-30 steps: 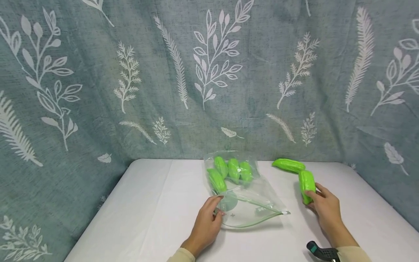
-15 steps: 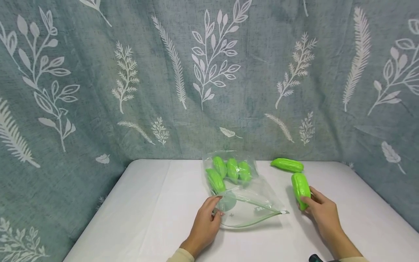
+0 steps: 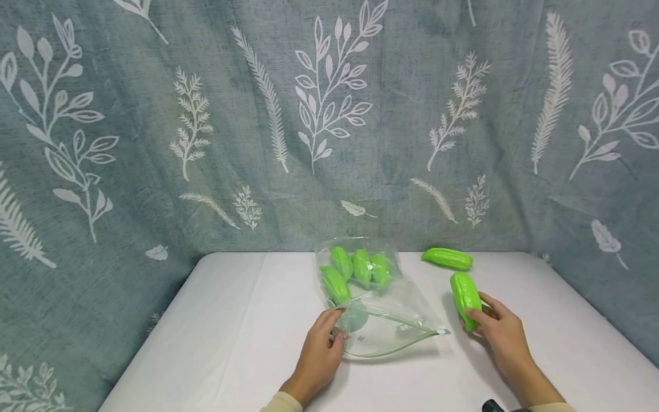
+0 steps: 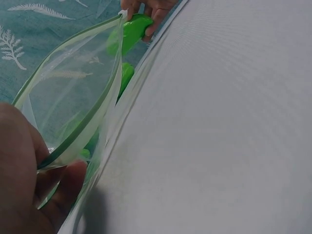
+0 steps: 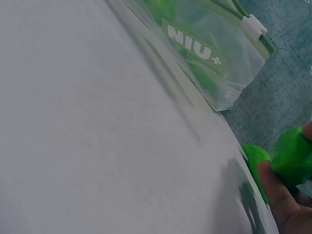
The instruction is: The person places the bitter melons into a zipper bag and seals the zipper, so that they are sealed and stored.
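Your left hand (image 3: 319, 352) pinches the clear bag (image 3: 407, 303) at its mouth (four green vegetables (image 3: 362, 266) lie inside); your right hand (image 3: 504, 335) has its fingers clamped on a fifth vegetable (image 3: 464, 292).

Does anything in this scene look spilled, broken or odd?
Nothing stands out as spilled or damaged. One bright green, ridged, elongated piece lies loose on the white table, outside the clear plastic zip bag containing four similar ones, but that hardly looks odd.

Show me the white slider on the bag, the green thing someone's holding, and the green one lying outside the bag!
White slider (image 5: 253, 27): right wrist view, middle of its body.
Held green thing (image 3: 464, 292): head view, its visible middle.
Lying green thing (image 3: 447, 259): head view, its middle.
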A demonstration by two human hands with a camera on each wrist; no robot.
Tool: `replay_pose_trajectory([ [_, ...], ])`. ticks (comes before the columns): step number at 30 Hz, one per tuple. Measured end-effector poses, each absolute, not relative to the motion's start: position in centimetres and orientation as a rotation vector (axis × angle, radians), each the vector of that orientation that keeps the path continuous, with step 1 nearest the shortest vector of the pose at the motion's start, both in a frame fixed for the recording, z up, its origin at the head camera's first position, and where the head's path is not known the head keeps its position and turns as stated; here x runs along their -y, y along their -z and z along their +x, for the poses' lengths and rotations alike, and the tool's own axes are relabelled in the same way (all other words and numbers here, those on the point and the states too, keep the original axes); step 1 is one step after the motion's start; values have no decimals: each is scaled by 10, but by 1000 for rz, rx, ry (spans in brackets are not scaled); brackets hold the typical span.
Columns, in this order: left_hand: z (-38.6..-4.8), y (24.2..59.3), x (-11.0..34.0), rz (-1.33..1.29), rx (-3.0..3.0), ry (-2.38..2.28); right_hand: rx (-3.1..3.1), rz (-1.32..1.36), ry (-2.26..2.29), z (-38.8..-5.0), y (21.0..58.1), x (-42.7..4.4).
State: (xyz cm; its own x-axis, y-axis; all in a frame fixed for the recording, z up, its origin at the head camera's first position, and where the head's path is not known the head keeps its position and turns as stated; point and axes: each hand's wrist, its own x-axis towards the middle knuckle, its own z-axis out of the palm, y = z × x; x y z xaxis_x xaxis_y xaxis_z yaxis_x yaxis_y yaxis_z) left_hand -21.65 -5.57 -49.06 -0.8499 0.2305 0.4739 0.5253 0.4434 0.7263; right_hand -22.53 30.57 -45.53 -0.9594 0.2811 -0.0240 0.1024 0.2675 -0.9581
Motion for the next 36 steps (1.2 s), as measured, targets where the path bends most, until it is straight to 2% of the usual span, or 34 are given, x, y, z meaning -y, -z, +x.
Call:
replay_pose_trajectory([
  [10, -215, 491, 56, -635, 2412, 1369, 2181, -140, -2052, -221, 453, -303],
  [21, -216, 489, 57, -637, 2405, 1348, 2196, -346, -2179, -225, 452, -302],
  [36, -219, 492, 57, -661, 2385, 1357, 2036, -194, -2346, -223, 452, -301],
])
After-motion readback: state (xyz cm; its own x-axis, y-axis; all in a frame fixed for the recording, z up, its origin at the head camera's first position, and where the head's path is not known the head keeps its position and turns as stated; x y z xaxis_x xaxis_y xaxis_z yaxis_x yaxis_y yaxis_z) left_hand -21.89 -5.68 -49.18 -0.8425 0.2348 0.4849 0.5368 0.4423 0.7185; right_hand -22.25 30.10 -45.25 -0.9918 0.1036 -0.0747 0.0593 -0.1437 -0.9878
